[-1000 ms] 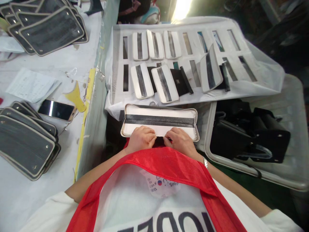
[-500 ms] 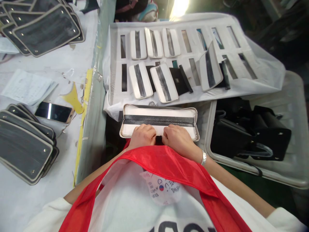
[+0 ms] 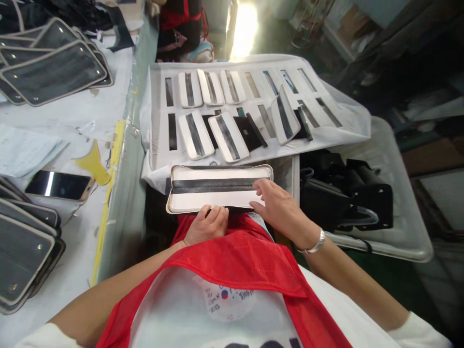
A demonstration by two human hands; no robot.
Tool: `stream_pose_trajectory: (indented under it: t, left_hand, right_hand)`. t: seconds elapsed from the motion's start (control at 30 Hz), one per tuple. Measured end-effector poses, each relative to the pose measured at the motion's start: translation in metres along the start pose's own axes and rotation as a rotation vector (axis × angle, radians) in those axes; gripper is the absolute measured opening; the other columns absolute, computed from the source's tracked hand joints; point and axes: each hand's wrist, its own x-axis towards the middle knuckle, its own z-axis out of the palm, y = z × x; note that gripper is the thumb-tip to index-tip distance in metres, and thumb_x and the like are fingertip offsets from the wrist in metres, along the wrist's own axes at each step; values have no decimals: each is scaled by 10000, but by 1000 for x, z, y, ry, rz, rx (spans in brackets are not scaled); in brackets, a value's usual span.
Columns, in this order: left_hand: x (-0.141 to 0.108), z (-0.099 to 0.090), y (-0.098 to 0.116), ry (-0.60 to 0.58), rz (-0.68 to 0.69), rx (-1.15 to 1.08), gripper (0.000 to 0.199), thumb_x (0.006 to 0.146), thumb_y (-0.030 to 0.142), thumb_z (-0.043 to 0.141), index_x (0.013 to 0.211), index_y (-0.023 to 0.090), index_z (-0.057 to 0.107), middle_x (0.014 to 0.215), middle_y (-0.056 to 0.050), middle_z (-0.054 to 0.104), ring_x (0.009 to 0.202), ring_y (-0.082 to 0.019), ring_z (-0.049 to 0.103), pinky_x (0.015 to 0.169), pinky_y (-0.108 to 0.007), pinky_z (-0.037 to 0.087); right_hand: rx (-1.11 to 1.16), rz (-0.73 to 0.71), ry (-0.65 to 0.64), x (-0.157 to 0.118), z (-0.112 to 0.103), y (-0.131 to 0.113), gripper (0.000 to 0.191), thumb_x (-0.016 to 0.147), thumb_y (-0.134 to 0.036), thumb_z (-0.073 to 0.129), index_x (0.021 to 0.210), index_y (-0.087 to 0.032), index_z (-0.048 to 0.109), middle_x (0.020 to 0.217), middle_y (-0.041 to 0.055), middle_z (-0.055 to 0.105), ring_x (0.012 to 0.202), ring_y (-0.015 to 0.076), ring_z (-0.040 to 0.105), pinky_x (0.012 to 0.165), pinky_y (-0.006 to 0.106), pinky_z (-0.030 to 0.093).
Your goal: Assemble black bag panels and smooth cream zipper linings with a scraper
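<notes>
In front of my waist lies a long white-lined panel (image 3: 213, 200) with a black strip along its middle and raised, rounded ends. My left hand (image 3: 207, 224) has its fingers curled over the panel's near edge. At the panel's right end is my right hand (image 3: 281, 208), its thumb and forefinger apart, the fingertips over the white surface by the strip. Beyond the panel, a white-covered slotted rack (image 3: 159, 140) bears several similar white panels with dark strips, such as the nearest one (image 3: 226, 133). Black flaps stick out beside some of them.
Stacks of dark, pale-edged panels (image 3: 58, 70) lie on the left table (image 3: 76, 237), along with a phone (image 3: 60, 185), papers (image 3: 29, 147) and a yellow scraper-like piece (image 3: 93, 163). To the right, a pale plastic bin (image 3: 413, 232) holds black bags (image 3: 369, 193).
My right hand has let go of the panel's near edge and moved to its right end, fingers spreading. My left hand stays on the near edge. The camera view has shifted.
</notes>
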Motion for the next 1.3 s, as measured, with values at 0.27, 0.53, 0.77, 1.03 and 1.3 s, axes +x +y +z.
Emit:
stream_pose_trajectory:
  t: [0.27,0.53,0.77,1.03,1.3]
  left_hand:
    - [-3,5,9,-19,29,70,192,824,96,557,997,77,637,885,-99,685,823,-190,618,814,-342,439]
    - [-7,6,10,-87,44,89,228,839,150,555,1051,99,623,947,-103,684,872,-204,630,827,-336,464]
    - [4,1,7,-154,69,128,214,852,169,555,1050,117,617,920,-83,681,847,-199,628,820,-337,464]
    - [16,6,3,-215,107,87,295,887,136,479,1175,128,544,819,-46,633,744,-173,581,723,-337,431]
    - [23,23,23,-200,28,-19,262,878,92,442,1086,101,601,967,-115,660,809,-188,602,711,-320,452]
  right_hand:
    - [-25,-172,-212,-1,11,11,92,835,-213,578,909,-159,585,914,66,591,863,177,541,778,270,389]
    - [-107,-24,-304,-1,2,12,177,926,-255,448,890,-176,603,894,52,612,848,161,570,729,245,383]
    - [-155,4,-342,3,4,14,210,925,-285,435,857,-179,603,885,51,631,837,163,579,709,244,373]
    - [-131,51,-302,13,9,13,206,880,-228,425,788,-175,601,850,64,642,764,164,577,649,253,360]
    - [20,98,-74,-17,19,18,364,836,-177,522,1190,-116,464,990,96,612,881,204,568,792,305,417]
